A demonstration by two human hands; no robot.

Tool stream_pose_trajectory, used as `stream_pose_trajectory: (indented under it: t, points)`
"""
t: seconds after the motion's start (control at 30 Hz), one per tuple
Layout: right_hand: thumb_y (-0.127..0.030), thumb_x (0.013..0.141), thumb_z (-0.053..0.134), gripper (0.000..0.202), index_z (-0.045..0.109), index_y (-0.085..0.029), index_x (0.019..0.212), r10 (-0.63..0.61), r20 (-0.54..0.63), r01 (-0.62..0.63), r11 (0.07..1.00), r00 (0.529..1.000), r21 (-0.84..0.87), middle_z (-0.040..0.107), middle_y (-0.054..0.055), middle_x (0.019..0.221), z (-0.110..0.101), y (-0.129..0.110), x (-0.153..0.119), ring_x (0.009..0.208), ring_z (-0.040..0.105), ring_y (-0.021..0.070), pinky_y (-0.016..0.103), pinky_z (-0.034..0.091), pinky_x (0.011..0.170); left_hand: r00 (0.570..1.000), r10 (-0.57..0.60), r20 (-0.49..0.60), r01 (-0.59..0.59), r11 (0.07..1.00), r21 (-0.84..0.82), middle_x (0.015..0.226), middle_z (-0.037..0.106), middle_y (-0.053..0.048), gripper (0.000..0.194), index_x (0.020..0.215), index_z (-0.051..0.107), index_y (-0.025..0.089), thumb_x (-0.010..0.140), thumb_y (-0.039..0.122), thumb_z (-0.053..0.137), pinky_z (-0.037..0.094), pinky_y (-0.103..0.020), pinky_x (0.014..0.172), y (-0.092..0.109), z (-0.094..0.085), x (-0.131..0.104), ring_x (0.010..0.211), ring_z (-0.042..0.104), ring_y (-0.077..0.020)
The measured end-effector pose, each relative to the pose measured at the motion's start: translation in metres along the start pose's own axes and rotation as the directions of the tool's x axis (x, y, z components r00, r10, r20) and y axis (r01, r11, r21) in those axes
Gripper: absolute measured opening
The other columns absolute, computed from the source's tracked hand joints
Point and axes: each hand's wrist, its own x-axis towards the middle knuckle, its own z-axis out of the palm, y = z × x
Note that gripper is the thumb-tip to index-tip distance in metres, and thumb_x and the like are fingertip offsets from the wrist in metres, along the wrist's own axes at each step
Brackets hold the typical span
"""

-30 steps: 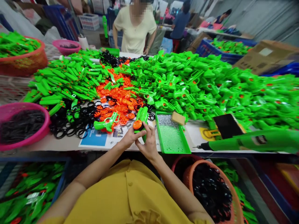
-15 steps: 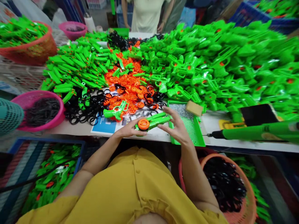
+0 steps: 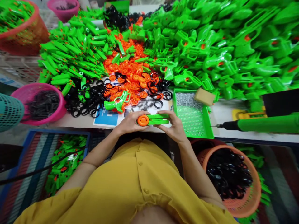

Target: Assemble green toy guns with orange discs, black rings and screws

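Between my two hands is a green toy gun part [image 3: 158,119] with a round orange disc [image 3: 142,120] at its left end, held level over the table's front edge. My left hand [image 3: 128,123] is closed round the disc end. At the other end, my right hand [image 3: 173,126] grips the part between thumb and fingers. Just beyond my left hand lies another green toy gun half [image 3: 118,102] with orange pieces in it. Loose black rings [image 3: 158,104] and a heap of orange discs [image 3: 130,79] lie behind the held part.
A green tray [image 3: 193,123] of small metal pieces, with a tan block [image 3: 204,96] on its rim, stands right of my hands. Further right is a green electric screwdriver [image 3: 268,123]. Green part heaps [image 3: 210,46] fill the back. A pink bowl [image 3: 59,109] stands left; an orange basket [image 3: 255,186] sits below right.
My right hand has closed onto the right end of the green part, which has turned to lie level. The view has tilted down, and the person across the table is mostly out of view.
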Motion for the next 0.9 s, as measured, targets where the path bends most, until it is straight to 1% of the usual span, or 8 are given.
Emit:
stream_pose_trajectory:
  t: [0.07, 0.17, 0.3, 0.47, 0.6, 0.7, 0.83, 0.9]
  points:
    - [-0.047, 0.073, 0.082, 0.052, 0.059, -0.025, 0.114, -0.016, -0.125, 0.01, 0.999, 0.992, -0.053, 0.063, 0.009, 0.119, -0.001, 0.002, -0.003, 0.113, 0.061, 0.0255, 0.041, 0.054, 0.092, 0.999, -0.01, -0.043, 0.011, 1.0, 0.02, 0.104, 0.073, -0.006, 0.044, 0.115, 0.065, 0.014, 0.076, 0.031, 0.076, 0.052, -0.025, 0.081, -0.002, 0.002, -0.001, 0.089, 0.068, -0.0173]
    - [-0.045, 0.074, 0.083, 0.04, 0.062, -0.024, 0.101, -0.022, -0.201, -0.008, 0.99, 0.979, -0.144, 0.065, 0.006, 0.1, -0.003, 0.002, -0.009, 0.095, 0.063, 0.0224, 0.04, 0.056, 0.086, 0.996, -0.044, -0.073, 0.048, 0.997, 0.054, 0.1, 0.071, -0.004, 0.044, 0.113, 0.065, 0.015, 0.075, 0.032, 0.077, 0.051, -0.023, 0.077, -0.004, 0.001, -0.001, 0.084, 0.067, -0.0157]
    - [-0.044, 0.079, 0.078, 0.034, 0.064, -0.024, 0.103, 0.067, -0.18, -0.069, 0.998, 0.981, -0.006, 0.065, 0.006, 0.105, 0.002, 0.004, -0.016, 0.093, 0.064, 0.0206, 0.037, 0.059, 0.078, 0.995, -0.061, -0.077, 0.069, 0.991, 0.114, 0.099, 0.069, -0.002, 0.047, 0.112, 0.061, 0.017, 0.073, 0.036, 0.079, 0.05, -0.024, 0.074, -0.006, 0.0, 0.0, 0.084, 0.066, -0.0158]
    - [-0.045, 0.08, 0.077, 0.031, 0.066, -0.023, 0.099, 0.163, -0.202, -0.158, 0.987, 0.966, 0.04, 0.068, 0.004, 0.098, 0.012, 0.007, -0.017, 0.088, 0.065, 0.0198, 0.039, 0.057, 0.084, 0.994, -0.023, -0.105, 0.035, 0.992, 0.12, 0.101, 0.068, -0.003, 0.045, 0.108, 0.057, 0.018, 0.071, 0.032, 0.079, 0.05, -0.025, 0.079, -0.01, 0.002, -0.001, 0.088, 0.066, -0.0172]
    - [-0.041, 0.077, 0.08, 0.026, 0.067, -0.023, 0.091, 0.165, -0.109, -0.149, 0.979, 0.98, 0.14, 0.068, 0.002, 0.086, 0.014, 0.0, -0.018, 0.08, 0.064, 0.0185, 0.035, 0.054, 0.077, 0.971, -0.086, -0.221, 0.114, 0.987, 0.114, 0.099, 0.068, -0.002, 0.041, 0.106, 0.055, 0.018, 0.071, 0.025, 0.076, 0.05, -0.026, 0.078, -0.016, 0.001, 0.001, 0.089, 0.066, -0.0177]
    - [-0.042, 0.081, 0.076, 0.021, 0.068, -0.024, 0.085, 0.102, -0.056, -0.09, 0.98, 0.993, 0.175, 0.067, 0.003, 0.089, 0.011, -0.006, -0.015, 0.086, 0.064, 0.0196, 0.037, 0.053, 0.084, 0.968, -0.128, -0.215, 0.152, 0.984, 0.096, 0.097, 0.068, -0.001, 0.04, 0.104, 0.056, 0.019, 0.069, 0.021, 0.075, 0.049, -0.026, 0.076, -0.021, -0.003, 0.003, 0.088, 0.065, -0.0183]
    - [-0.042, 0.089, 0.066, 0.022, 0.071, -0.027, 0.104, 0.139, -0.243, -0.096, 0.979, 0.96, 0.18, 0.066, 0.006, 0.111, 0.003, -0.002, 0.002, 0.106, 0.061, 0.0211, 0.038, 0.051, 0.091, 0.98, -0.104, -0.172, 0.106, 0.994, -0.001, 0.098, 0.067, -0.001, 0.041, 0.103, 0.057, 0.019, 0.066, 0.018, 0.074, 0.048, -0.026, 0.079, -0.027, -0.007, 0.003, 0.089, 0.064, -0.0181]
    - [-0.041, 0.085, 0.069, 0.031, 0.069, -0.028, 0.114, 0.214, -0.196, -0.172, 0.962, 0.957, 0.212, 0.067, 0.005, 0.112, 0.0, 0.002, 0.011, 0.104, 0.062, 0.0208, 0.037, 0.053, 0.087, 0.988, -0.067, -0.142, 0.057, 0.996, -0.076, 0.099, 0.067, -0.001, 0.043, 0.104, 0.057, 0.019, 0.065, 0.018, 0.075, 0.048, -0.026, 0.081, -0.029, -0.008, 0.002, 0.09, 0.063, -0.0178]
